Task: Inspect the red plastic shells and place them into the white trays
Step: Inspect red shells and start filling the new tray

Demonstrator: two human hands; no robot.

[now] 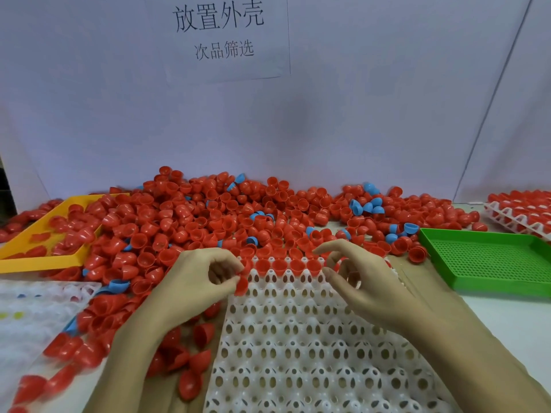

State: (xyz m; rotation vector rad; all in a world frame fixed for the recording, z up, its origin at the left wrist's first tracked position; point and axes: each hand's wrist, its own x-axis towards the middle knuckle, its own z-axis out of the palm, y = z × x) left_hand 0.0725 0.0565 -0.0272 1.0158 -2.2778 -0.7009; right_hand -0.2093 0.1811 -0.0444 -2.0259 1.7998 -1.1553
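A paper sign (219, 34) read "放置外壳 / 次品筛选". Red shells (208, 216) lay heaped behind the white tray (298, 338), whose far row held several. Left hand (196, 281) pinched one red shell (241, 286) at the tray's left edge; right hand (357, 281) hovered, fingers loosely curled, holding nothing.

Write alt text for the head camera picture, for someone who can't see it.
Two bare hands work over a white tray: the left hand pinches a red shell at the tray's edge, the right hand hovers with loosely curled fingers. Behind lies a heap of red shells, flanked by a yellow tray and a green tray.
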